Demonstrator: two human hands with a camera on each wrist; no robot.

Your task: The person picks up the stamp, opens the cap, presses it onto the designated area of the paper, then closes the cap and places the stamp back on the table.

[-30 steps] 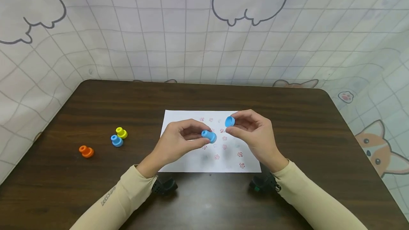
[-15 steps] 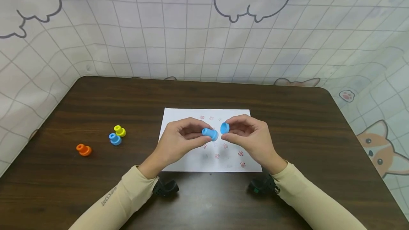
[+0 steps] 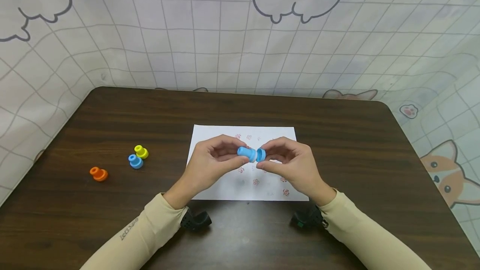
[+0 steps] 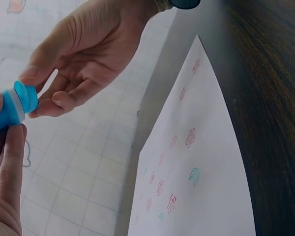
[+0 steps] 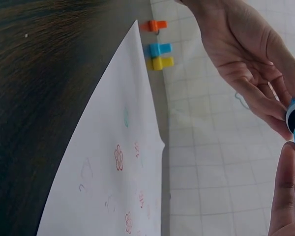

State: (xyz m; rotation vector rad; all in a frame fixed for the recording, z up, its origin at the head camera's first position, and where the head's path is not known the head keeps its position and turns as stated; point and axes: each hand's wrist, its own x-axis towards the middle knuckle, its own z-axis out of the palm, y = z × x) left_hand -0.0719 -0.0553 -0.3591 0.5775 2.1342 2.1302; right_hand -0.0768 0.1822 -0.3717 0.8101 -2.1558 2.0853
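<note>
The left hand (image 3: 210, 159) pinches a blue stamp (image 3: 245, 153) between thumb and fingers, tipped nearly on its side, its white-rimmed end facing the other fingers. The right hand (image 3: 294, 161) pinches a blue cap (image 3: 261, 155) between thumb and fingers, its open mouth right at that rim and, by the wrist views, a little askew; whether they touch I cannot tell. The step looks like fitting the cap. To do it well, steady the stamp with the left fingers, square the cap's mouth to the rim, and press straight along the stamp's length; pushing at a tilt could catch the edge. The printed paper (image 3: 225, 191) lies below both sets of fingers.
</note>
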